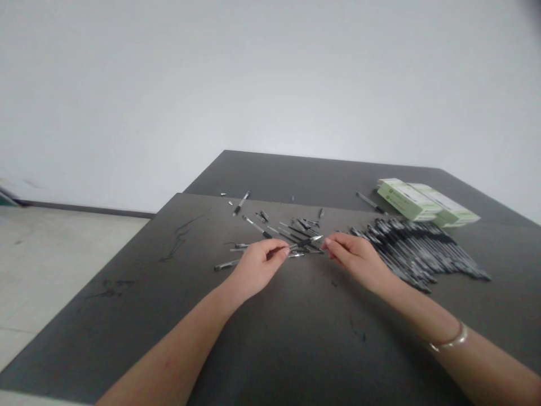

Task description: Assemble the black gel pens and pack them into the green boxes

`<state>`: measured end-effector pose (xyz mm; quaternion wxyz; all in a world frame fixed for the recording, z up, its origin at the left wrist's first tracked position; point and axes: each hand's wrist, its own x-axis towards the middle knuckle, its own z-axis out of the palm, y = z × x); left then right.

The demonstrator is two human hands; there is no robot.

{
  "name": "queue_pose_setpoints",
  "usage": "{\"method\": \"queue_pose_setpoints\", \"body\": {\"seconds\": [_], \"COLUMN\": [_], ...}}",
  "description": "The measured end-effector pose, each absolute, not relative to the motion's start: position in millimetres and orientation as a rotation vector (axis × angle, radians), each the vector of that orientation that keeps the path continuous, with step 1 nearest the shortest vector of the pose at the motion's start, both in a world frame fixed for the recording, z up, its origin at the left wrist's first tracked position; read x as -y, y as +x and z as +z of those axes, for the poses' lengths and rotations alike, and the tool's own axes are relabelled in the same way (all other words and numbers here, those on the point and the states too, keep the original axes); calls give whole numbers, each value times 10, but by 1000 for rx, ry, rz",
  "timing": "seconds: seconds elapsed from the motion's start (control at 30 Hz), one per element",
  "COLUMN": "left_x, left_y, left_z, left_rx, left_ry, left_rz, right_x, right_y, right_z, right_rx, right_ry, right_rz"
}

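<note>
My left hand pinches a gel pen between thumb and fingertips. The pen has a clear barrel and a black grip, and its silver tip slants up to the right. Just past that tip is my right hand, its thumb and index finger closed together. Whatever lies between those fingertips is too small to make out. Beneath and behind the hands, loose refills, barrels and small pen parts are scattered on the dark table. One clear pen lies partly behind my left hand.
A wide row of black-gripped pens covers the table right of my right hand. Behind it lie green-and-white boxes, with a single pen beside them. Another pen rests at the far left. A white wall stands behind the table.
</note>
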<state>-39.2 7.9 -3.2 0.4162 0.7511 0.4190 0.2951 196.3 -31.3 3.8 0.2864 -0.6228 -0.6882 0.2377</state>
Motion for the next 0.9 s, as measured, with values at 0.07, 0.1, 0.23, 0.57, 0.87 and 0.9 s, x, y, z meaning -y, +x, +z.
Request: {"method": "queue_pose_setpoints", "body": {"seconds": [0.07,0.1,0.23,0.57,0.87,0.9], "left_x": [-106,-118,-160,-161,-163,-164], "left_y": [-410,-418,-444,-445,-433,-433], "left_z": [-20,-14,-23,-67,-51,-59], "left_rx": [-1109,-1139,-1207,-1186,-1198,-1197], "left_ry": [1869,1865,1819,1704,1662,1665], "left_rz": [780,794,843,887,907,906], "right_x": [135,38,-315,-567,-310,-250], "right_y": [1947,1926,1791,1601,1724,1748], "right_z": [57,63,38,-115,45,63], "right_rx": [1952,2014,2160,2094,1969,1926], "right_ry": [-1691,-1697,-1799,-1935,-1753,-1698], "right_rz": [429,346,199,164,502,626]}}
